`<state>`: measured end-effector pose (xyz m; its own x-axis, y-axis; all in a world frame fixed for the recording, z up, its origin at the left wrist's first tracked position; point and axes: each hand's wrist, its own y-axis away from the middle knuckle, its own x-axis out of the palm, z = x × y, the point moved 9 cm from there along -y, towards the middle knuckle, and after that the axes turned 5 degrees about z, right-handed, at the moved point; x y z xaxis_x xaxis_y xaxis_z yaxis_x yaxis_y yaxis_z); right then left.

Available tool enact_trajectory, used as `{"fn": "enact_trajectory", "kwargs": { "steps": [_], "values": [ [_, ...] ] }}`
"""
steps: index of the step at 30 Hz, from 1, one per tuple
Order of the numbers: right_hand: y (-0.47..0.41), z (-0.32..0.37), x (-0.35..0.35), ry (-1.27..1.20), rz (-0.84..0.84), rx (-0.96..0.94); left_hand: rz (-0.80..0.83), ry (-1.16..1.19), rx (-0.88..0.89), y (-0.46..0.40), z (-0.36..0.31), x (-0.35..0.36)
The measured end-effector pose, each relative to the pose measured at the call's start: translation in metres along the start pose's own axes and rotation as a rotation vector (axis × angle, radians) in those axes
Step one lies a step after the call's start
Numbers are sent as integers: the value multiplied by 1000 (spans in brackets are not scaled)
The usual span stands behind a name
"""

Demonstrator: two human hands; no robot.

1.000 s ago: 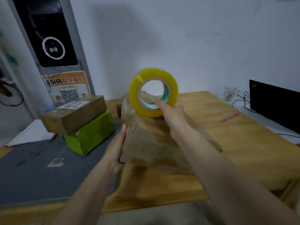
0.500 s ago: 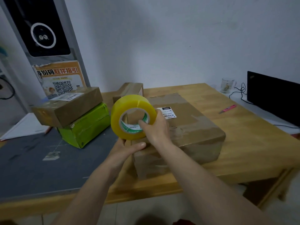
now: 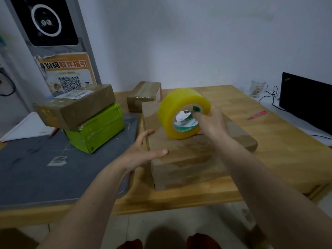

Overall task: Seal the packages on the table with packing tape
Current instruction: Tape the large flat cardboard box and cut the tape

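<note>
Since half a second ago the tape roll (image 3: 181, 114) has swung from the box's near-left corner up onto its top, and the left hand (image 3: 142, 153) has dropped from the roll to the box edge. At centre frame the large brown package (image 3: 188, 159) lies flat on the wooden table (image 3: 280, 141). Left of it, on the grey mat (image 3: 36, 173), a brown parcel (image 3: 75, 105) sits stacked on a green box (image 3: 97, 130); a smaller carton (image 3: 142, 97) stands behind, touching the big package's far edge. The right hand (image 3: 212, 123) grips the yellow roll, fingers hooked into its core, the roll on edge and apparently resting on the package's top, though blur makes the contact hard to confirm. The left hand lies open, fingers straight along the package's left side, thumb across its top near corner. At right frame, a dark monitor (image 3: 305, 101), a glass mug (image 3: 256, 88) and a pink cutter (image 3: 256, 115).
</note>
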<state>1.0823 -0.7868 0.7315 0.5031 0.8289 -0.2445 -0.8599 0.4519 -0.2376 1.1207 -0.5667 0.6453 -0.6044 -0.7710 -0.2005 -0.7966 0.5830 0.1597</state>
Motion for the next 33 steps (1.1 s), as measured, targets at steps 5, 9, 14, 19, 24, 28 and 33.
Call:
{"fn": "enact_trajectory", "kwargs": {
  "steps": [5, 9, 14, 19, 24, 28, 33],
  "values": [
    [-14, 4, -39, 94, -88, -47, -5, -73, -4, 0, -8, 0],
    [-14, 7, -35, 99, -98, -32, -381, -521, -65, 20, -27, -15],
    [-25, 39, -28, 197, -53, -117, -379, -950, 866, 66, -98, 94],
    [-29, 47, -21, 282, -20, -137, -59, -1302, 317, -5, -70, 137],
    [-27, 33, -25, 263, -45, -108, -216, -1369, 316, -27, -81, 139],
    [-28, 26, -31, 226, -61, -89, -260, -1391, 469, -17, -78, 132],
    [-22, 27, -15, 234, 3, -117, -62, -1297, 506, 5, -62, 102]
  ]
}}
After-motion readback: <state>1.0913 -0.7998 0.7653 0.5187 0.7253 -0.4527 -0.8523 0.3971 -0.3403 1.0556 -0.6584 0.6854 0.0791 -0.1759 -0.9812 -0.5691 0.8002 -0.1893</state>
